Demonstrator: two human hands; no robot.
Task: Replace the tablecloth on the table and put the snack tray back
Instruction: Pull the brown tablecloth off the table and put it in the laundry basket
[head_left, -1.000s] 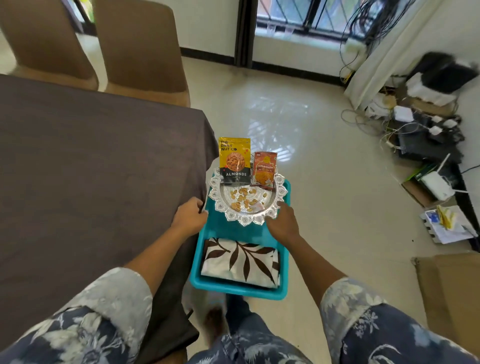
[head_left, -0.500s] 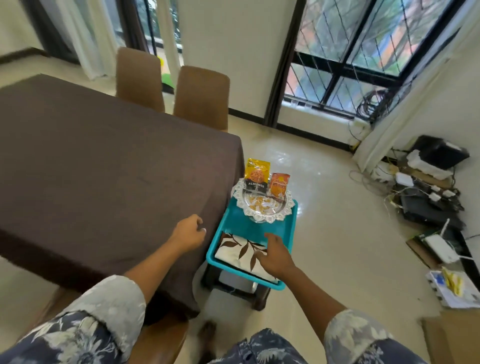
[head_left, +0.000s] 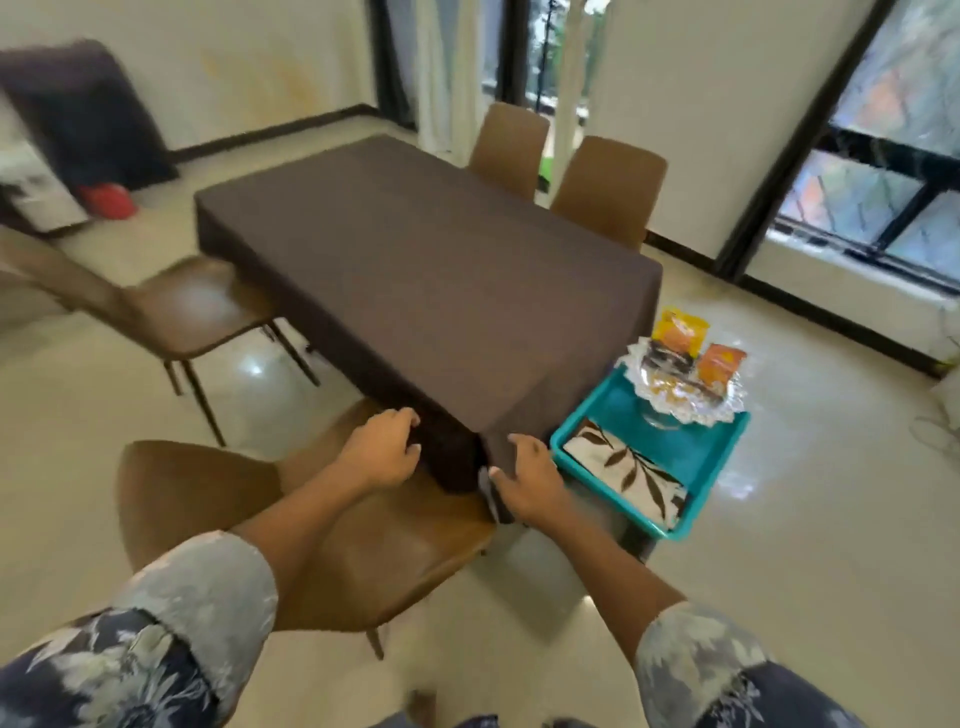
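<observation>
Grip: left hand (head_left: 382, 452) and right hand (head_left: 524, 480) both clenched on the near corner of the brown tablecloth (head_left: 441, 270).
Changed: a second ago they were over at the snack tray (head_left: 680, 384); now they've let it go.
Tray: sitting in the teal bin (head_left: 618, 410), just right of that corner.
New cloth: folded leaf-print tablecloth (head_left: 623, 467), near end of the same bin.
Meaning: looks like the strip-off starts now, nothing's swapped yet.

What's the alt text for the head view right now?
The left hand and right hand hold the near corner of the brown tablecloth, which lies spread flat. Right of it, a teal bin holds a folded leaf-print cloth and a silver snack tray with two snack packets. Brown chairs stand around.
</observation>
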